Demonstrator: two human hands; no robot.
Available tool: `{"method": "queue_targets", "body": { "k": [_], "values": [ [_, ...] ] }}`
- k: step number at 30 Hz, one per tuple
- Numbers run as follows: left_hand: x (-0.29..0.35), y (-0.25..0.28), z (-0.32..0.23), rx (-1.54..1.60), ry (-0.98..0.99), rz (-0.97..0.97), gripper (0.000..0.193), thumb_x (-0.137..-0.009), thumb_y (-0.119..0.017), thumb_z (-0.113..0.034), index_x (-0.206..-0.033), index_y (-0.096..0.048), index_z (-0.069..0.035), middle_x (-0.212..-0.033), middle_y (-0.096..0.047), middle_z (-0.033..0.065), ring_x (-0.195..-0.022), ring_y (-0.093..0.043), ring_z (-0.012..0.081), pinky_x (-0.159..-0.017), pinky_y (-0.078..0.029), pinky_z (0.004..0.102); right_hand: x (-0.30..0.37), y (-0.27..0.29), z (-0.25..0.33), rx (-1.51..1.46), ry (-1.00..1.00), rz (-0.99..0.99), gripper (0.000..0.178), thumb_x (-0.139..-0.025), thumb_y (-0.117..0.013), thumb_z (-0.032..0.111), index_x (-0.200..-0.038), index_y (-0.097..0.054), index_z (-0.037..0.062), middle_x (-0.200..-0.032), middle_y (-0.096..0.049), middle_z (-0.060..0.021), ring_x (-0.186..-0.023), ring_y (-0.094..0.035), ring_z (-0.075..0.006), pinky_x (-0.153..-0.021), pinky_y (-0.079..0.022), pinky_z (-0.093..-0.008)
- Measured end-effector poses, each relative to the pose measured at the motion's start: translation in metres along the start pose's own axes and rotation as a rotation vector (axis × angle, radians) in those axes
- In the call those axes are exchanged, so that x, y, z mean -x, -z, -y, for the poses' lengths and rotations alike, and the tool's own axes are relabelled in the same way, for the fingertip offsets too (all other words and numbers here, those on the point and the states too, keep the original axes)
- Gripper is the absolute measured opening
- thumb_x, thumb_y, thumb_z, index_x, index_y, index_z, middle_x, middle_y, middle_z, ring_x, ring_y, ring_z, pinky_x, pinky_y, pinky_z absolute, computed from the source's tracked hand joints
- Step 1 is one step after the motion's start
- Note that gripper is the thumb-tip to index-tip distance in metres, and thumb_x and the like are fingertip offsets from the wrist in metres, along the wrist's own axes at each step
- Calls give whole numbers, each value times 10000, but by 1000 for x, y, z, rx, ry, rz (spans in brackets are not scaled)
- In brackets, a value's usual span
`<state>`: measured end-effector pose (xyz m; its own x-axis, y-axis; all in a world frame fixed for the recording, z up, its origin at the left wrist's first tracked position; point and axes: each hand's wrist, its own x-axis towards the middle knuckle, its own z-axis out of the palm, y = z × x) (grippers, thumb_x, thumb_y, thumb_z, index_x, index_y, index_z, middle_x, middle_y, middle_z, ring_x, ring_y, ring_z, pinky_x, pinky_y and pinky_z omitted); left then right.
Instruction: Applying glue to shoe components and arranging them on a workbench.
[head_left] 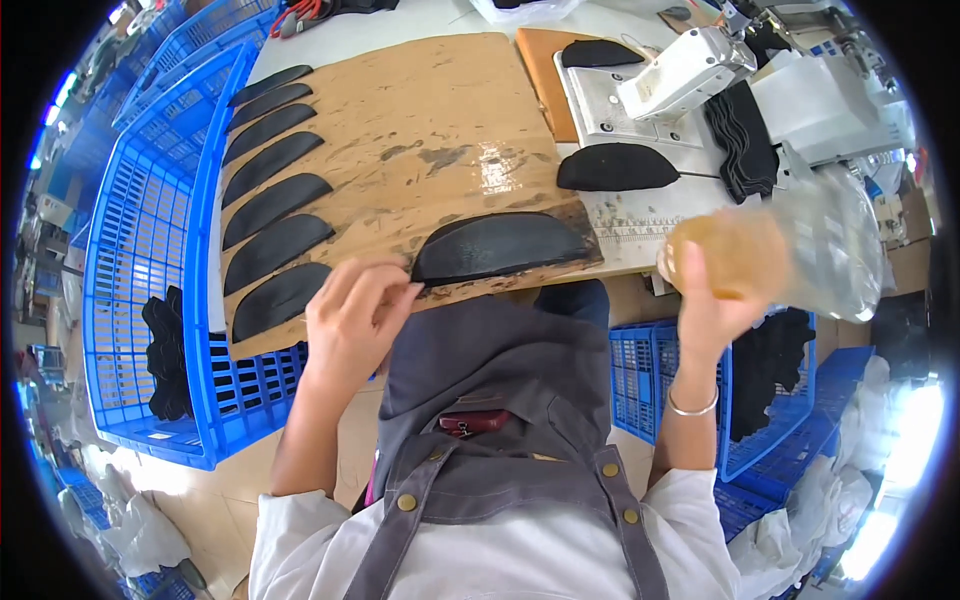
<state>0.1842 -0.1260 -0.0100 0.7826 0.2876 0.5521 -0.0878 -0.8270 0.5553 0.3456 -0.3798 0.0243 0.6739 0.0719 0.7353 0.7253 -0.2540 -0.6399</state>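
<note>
A glossy black half-moon piece (505, 247) lies flat near the front edge of a stained brown board (420, 100). My left hand (355, 310) pinches at its left tip, with fingers closed. Off the board's right front corner, my right hand (705, 300) is wrapped round a clear container with amber contents (738, 255), smeared by motion. Along the board's left side, several more black half-moon pieces (275, 210) lie in a column. Another one, matte black (617, 167), rests beyond the working piece, partly over the board's right edge.
A white sewing machine (690, 75) stands at the back right, with a stack of wavy black pieces (742, 140) beside it. On the left is a blue plastic crate (205, 300) holding black pieces. Another blue crate (640, 375) with dark material stands at lower right.
</note>
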Motion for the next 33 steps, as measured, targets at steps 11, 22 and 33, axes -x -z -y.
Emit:
{"method": "queue_targets", "body": {
  "k": [11,22,33],
  "values": [
    [-70,-36,-62,-109,-237,319,250,-627,-725,-157,-769,-545,-58,-802,-515,62,-783,-507,266,-685,-424,358,27,15,-11,-908,-534,17,622,-859,-432,431,-1321,-279,43,-1149,-465,-179,-1055,-490,-316,-913,-404,-461],
    [-80,-38,-51,52,-85,382,154,-698,-684,-109,-746,-563,-27,-731,-519,85,-717,-518,258,-643,-419,325,28,-3,-13,-1426,-613,280,745,-809,-484,517,-1346,-226,70,-1127,-456,-155,-1060,-486,-288,-954,-357,-518],
    [-93,-14,-38,108,228,208,132,-716,-655,-127,-720,-584,-16,-724,-570,107,-692,-549,252,-624,-432,334,36,-33,1,-1396,-707,402,755,-787,-514,489,-1351,-217,86,-1132,-451,-136,-1051,-490,-286,-995,-276,-557]
  ]
}}
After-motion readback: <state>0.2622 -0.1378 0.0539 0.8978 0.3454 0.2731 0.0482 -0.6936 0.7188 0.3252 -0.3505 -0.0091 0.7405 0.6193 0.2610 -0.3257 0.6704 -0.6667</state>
